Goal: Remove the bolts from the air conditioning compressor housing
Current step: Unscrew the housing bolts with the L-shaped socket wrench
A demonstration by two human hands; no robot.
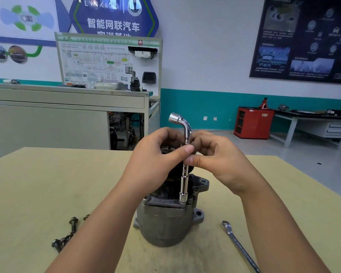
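Observation:
A grey metal compressor housing (165,219) stands upright in the middle of the wooden table (28,194). A chrome L-shaped socket wrench (184,184) stands vertically with its lower socket on the housing's top flange. Its bent upper end points up and left. My left hand (156,162) and my right hand (219,162) both pinch the wrench shaft between thumb and fingers, just above the housing. Several removed bolts (67,235) lie loose on the table to the left, partly hidden by my left forearm.
A flat ring spanner (238,245) lies on the table at the right front. Behind the table stand a grey training bench (67,115) with a wiring board, a red cabinet (253,123) and a side workbench (313,123).

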